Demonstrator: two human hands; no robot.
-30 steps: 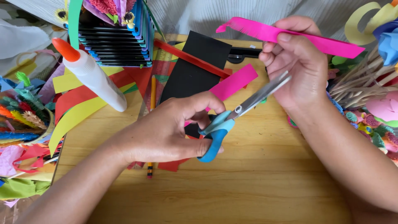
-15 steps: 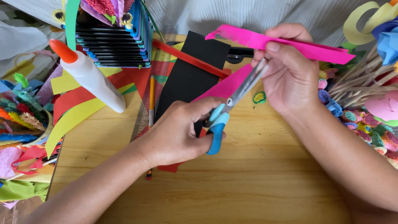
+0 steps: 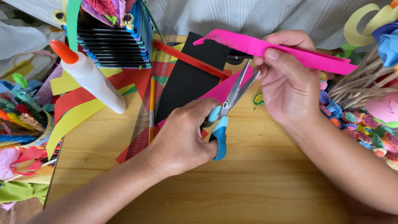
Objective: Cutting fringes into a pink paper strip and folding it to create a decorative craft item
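Pink paper strip (image 3: pixel 286 49), fringed along one edge, is pinched in the right hand (image 3: pixel 290 83). Just below it, the left hand (image 3: pixel 186 137) grips blue-handled scissors (image 3: pixel 226 112), blades parted at the strip's lower edge. A glue bottle (image 3: pixel 89 76) lies well left.

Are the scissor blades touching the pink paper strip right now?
Touching. The head view shows the open blades of the scissors, in the left hand, meeting the lower edge of the pink paper strip beside the right hand.
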